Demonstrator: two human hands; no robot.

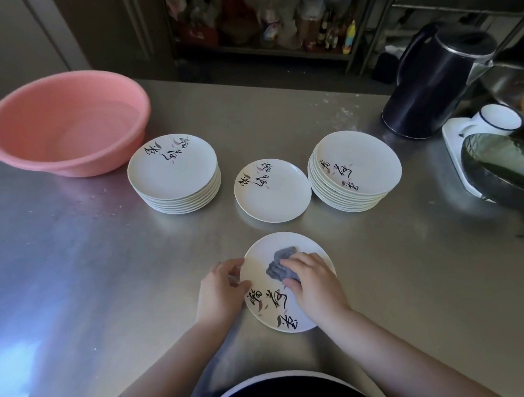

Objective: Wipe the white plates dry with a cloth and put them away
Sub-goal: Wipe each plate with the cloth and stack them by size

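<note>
**A:** Status of the plate in hand?

**B:** Plate (pixel 289 305) lies flat on the steel table (pixel 408 282), just in front of me. My left hand (pixel 221 290) pinches its left rim, thumb on top, fingers curled at the edge. My right hand (pixel 314 281) is curled over the grey cloth (pixel 280 265) and presses it onto the plate's upper half. Step in hand: wiping, not finished, as I judge it.

**A:** And the rest?

**B:** Three groups beyond it. Left stack (pixel 172 169) near the pink basin (pixel 65 123); right stack (pixel 355 167) near the black kettle (pixel 435 79); one single plate (pixel 272 192) between them, apart from both.

**A:** Which stack is dry?

**B:** Cannot tell; no wetness shows on either. My guess: one stack is waiting, the other wiped, and the single plate starts or ends a pile.

**A:** Remaining?

**B:** Finish this plate, place it, work through whatever is unwiped. Nothing seems put away yet; all plates sit on the table.
</note>
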